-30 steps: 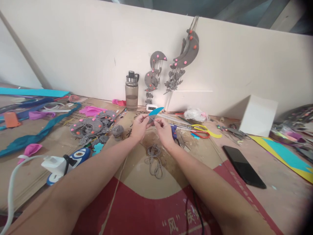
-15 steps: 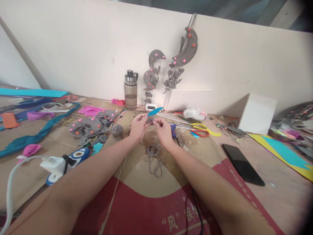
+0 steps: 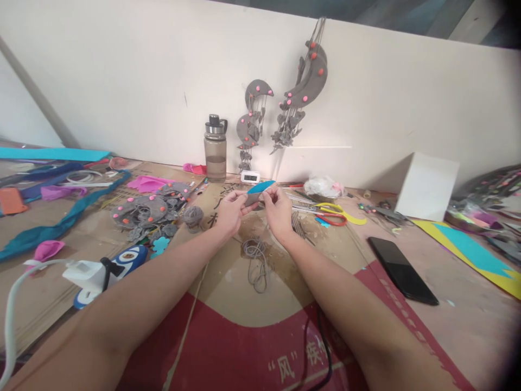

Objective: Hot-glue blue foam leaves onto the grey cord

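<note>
My left hand (image 3: 233,210) is closed on one end of a curved felt piece (image 3: 260,187), blue on its upper part and grey below. Fingers of my right hand (image 3: 278,209) pinch the other end of it, so both hands hold it above the cardboard. A strand of grey yarn (image 3: 256,260) lies in loose loops on the cardboard below my hands. To the left of my left hand sits a small ball of grey yarn (image 3: 192,216). Whether the strand runs up into my right fingers is hard to make out.
Behind my hands stand a water bottle (image 3: 215,149) and a small digital clock (image 3: 249,177). Scissors (image 3: 331,213) lie to the right, a black phone (image 3: 402,270) nearer. Grey felt crescents (image 3: 140,210) and a power strip (image 3: 132,260) are on the left.
My right hand has come up onto the felt piece, and more of its grey part shows. The purple-blue tool beside my right hand is now hidden behind it. The view has shifted slightly.
</note>
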Demonstrator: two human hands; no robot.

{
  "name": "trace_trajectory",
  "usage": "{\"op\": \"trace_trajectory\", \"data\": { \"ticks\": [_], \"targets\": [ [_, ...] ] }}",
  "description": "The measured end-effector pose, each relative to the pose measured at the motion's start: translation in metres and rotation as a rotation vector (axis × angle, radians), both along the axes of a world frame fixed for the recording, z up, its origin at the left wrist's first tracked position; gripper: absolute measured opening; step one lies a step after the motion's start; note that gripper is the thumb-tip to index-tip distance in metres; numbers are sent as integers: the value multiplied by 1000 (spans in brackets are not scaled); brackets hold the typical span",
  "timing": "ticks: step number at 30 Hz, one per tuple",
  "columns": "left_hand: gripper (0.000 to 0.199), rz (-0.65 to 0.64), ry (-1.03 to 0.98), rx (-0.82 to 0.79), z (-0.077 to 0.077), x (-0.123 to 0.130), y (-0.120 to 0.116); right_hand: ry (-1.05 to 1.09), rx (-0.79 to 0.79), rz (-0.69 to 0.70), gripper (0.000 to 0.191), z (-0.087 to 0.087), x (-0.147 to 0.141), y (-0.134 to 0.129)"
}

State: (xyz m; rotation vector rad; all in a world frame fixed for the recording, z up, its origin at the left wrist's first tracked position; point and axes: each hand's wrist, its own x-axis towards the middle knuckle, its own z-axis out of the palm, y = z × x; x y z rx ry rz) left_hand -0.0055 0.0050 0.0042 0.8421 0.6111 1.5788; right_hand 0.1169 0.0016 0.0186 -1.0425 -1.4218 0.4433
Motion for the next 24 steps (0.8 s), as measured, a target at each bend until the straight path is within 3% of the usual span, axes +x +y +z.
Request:
{"op": "trace_trajectory", "data": {
  "ticks": [15,24],
  "targets": [
    [13,-92,-10,-50,1,-2,0,171,-133,151,18,-2,4,7],
    [10,-154,3,-52,-2,-5,3,144,-156,219,17,0,5,7]
  ]
}}
